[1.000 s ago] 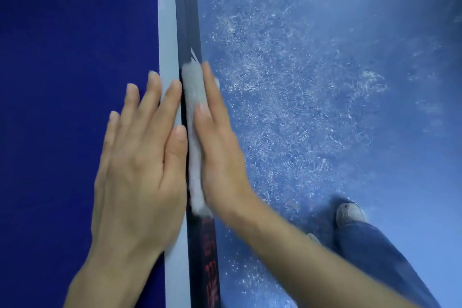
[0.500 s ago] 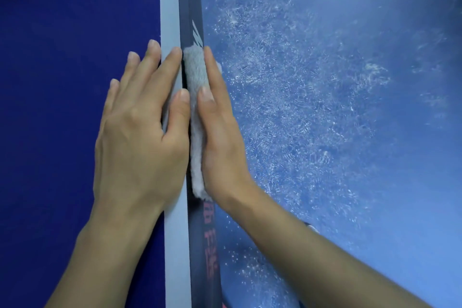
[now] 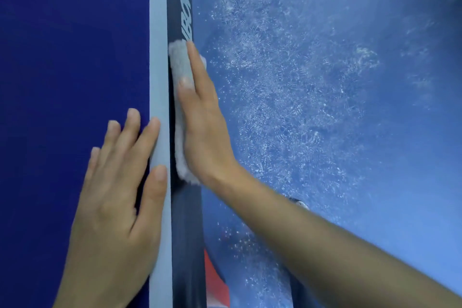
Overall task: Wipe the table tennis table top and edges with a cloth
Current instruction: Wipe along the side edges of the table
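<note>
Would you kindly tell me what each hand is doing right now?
Left hand: open, flat on the table top.
Right hand: pressing the cloth against the table edge.

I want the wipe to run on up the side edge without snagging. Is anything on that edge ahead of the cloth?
Nothing visible blocks it. The right hand presses the cloth against the dark side edge; ahead lies only flat printed lettering. The left hand rests on the table top, out of the way.

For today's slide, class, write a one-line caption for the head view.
Right hand presses a grey cloth against the table's side edge; left hand rests flat on top.
</note>
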